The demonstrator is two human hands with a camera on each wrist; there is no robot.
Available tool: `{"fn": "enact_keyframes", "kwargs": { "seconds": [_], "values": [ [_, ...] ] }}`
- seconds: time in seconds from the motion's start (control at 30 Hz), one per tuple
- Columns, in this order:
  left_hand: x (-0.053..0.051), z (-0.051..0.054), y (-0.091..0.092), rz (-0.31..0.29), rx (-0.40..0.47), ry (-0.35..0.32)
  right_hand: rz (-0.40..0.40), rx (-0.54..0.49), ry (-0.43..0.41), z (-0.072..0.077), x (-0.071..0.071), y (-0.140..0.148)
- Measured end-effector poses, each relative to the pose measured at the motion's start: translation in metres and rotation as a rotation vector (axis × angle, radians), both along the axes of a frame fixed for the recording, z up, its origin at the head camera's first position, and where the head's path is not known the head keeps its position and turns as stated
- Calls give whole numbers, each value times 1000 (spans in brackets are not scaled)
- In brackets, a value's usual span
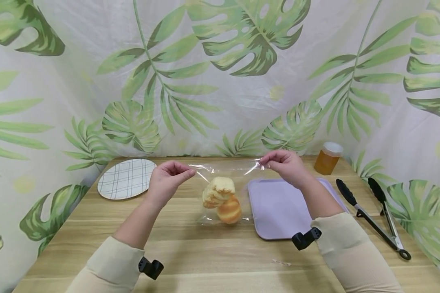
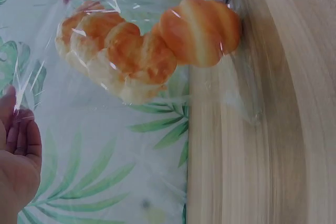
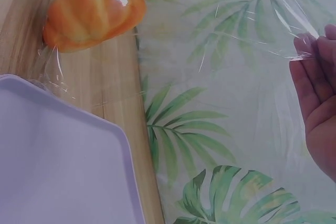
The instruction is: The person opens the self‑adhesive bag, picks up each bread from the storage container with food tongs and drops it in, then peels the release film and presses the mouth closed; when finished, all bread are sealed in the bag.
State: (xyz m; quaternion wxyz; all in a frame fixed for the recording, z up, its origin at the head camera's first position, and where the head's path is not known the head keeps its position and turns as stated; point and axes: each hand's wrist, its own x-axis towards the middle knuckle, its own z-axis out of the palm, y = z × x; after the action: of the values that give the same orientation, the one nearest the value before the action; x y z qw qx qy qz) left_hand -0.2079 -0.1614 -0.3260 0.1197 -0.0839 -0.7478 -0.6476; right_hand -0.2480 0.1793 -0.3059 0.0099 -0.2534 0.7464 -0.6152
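A clear plastic bag point(image 1: 242, 191) hangs upright between my two hands, its top edge stretched wide. My left hand point(image 1: 170, 179) pinches one upper corner between thumb and fingers. The opposite corner is pinched by my right hand point(image 1: 287, 167). Inside the bag lie two breads: a lumpy, pale golden twisted loaf point(image 2: 115, 51) on top and a rounder orange-brown bun point(image 2: 200, 32) with pale stripes below it. In the right wrist view the bun point(image 3: 94, 11) shows through the plastic, while the twisted loaf is cut off by the frame edge.
Right of the bag lies a lilac tray point(image 1: 278, 211), partly behind my right forearm. Black-tipped tongs point(image 1: 375, 224) lie beyond it, and a lidded jar of amber contents point(image 1: 328, 158) stands at the back. A checked plate point(image 1: 124, 179) is at left; a small twist tie point(image 1: 281, 263) lies in front.
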Motion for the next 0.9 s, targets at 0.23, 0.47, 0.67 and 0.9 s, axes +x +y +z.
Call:
{"fn": "enact_keyframes", "kwargs": {
  "seconds": [0.23,0.47,0.67,0.9],
  "values": [
    [-1,-1,0,-7,-32,43,-14,13,-1,0,0,1],
    [-4,-1,-5,-79,-43,39,-30,134,60,4,0,1],
    [-3,2,-6,-86,-86,27,7,255,55,13,3,4],
    [-3,3,-6,-88,-101,4,-35,364,11,20,6,4]
  ]
}}
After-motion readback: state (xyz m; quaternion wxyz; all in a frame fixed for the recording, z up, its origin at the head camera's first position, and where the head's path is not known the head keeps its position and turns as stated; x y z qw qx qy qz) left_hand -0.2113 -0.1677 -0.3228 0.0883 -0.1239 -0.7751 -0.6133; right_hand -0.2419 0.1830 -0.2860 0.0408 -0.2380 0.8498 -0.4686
